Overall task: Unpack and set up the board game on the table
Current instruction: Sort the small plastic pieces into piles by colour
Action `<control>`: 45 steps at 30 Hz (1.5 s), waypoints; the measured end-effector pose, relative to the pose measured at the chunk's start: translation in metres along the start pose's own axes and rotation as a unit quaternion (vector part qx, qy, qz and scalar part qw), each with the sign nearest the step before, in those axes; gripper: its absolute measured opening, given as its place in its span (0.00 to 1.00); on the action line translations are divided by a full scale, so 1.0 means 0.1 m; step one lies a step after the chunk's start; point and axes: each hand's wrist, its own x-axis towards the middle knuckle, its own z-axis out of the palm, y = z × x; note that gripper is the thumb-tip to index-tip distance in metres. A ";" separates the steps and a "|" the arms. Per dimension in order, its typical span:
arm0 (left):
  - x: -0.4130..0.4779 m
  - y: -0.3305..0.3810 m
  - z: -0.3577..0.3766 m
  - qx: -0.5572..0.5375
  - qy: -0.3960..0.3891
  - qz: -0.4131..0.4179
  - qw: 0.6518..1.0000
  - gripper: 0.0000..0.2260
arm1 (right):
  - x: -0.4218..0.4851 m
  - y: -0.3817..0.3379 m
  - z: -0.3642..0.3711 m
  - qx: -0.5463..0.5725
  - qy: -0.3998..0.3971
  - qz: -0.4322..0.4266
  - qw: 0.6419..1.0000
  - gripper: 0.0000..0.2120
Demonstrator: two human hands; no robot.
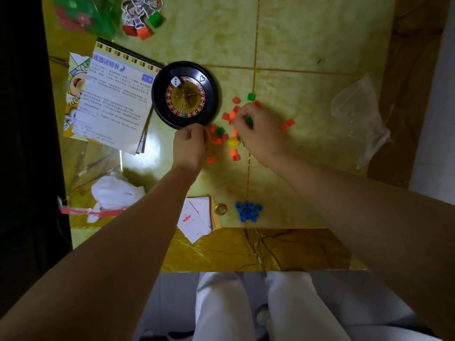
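Beside the round wheel (185,94), hands (190,143) (256,129) curl among plastic cubes (233,142).

place: home | cue: glossy marble-look table (320,45) — roulette wheel (185,94), cards (197,217)

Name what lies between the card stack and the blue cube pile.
One gold coin lies between the card stack and the blue cube pile; the head view shows it.

You read a blue Chinese heading ending in 说明书 atop the instruction sheet (115,94); its body print is too small to make out. On the roulette wheel (185,94) you see a white heart outline on the black rim and "10" on the number ring, the other numbers blurred. Red print on your cards (197,217): illegible.
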 end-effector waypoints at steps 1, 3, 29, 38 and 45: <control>0.01 -0.01 0.04 0.066 0.017 0.040 0.997 0.14 | 0.01 -0.01 -0.03 0.054 -0.003 0.036 0.998 0.09; 0.01 -0.03 0.11 0.225 0.047 0.102 0.968 0.07 | 0.03 -0.04 -0.13 0.170 -0.005 0.117 0.978 0.14; 0.11 0.02 0.18 0.300 0.043 0.154 0.941 0.08 | 0.23 0.02 -0.48 0.205 0.015 0.152 0.967 0.12; 0.18 0.18 0.37 0.005 -0.066 0.079 0.995 0.22 | 0.43 0.04 -0.41 -0.101 0.009 -0.033 0.994 0.09; 0.22 0.30 0.50 -0.031 -0.067 0.076 0.994 0.13 | 0.52 0.13 -0.39 -0.196 0.024 -0.014 0.980 0.06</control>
